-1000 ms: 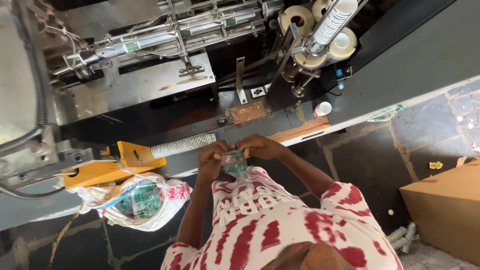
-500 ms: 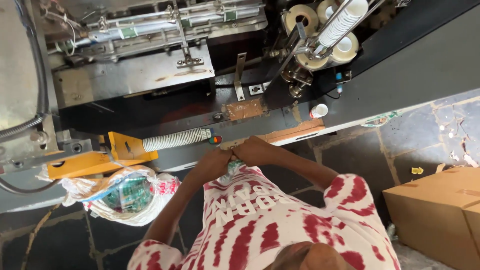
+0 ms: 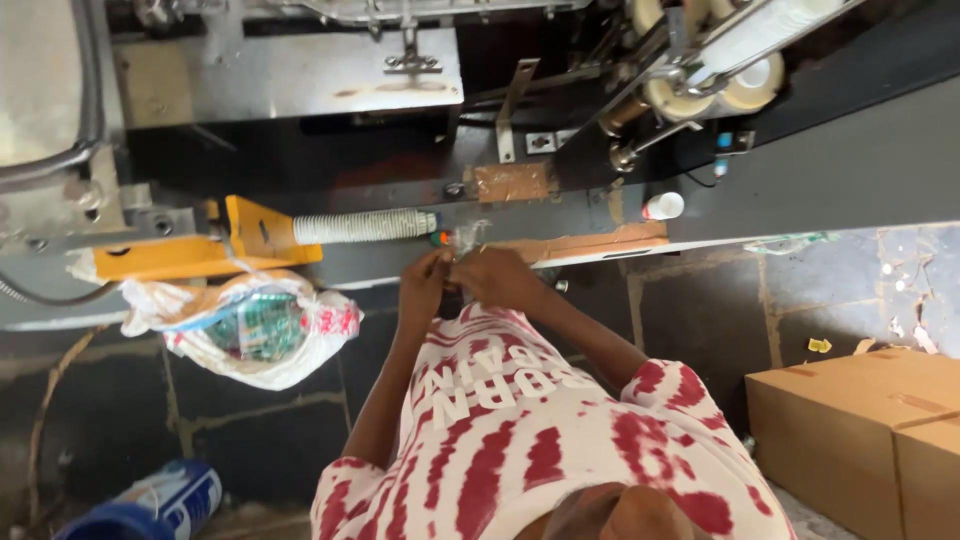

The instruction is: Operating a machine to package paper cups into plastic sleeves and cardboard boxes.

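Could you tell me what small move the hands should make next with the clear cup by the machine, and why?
Probably lift the clear plastic cup up to the open end of the white cup stack. Both hands, left hand and right hand, pinch the cup just below the stack lying in its yellow holder, and the cup does not yet touch the stack.

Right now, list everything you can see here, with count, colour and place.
clear plastic piece: one, see-through, held up at the machine's edge
stack of cups: one, white, lying sideways beside the yellow bracket
yellow bracket: one, left on the machine
plastic bag: one, white, hanging below the bracket
small bottle: one, white, on the grey ledge
cardboard boxes: two, brown, lower right
blue container: one, floor, lower left
left hand: at the plastic piece
right hand: at the plastic piece
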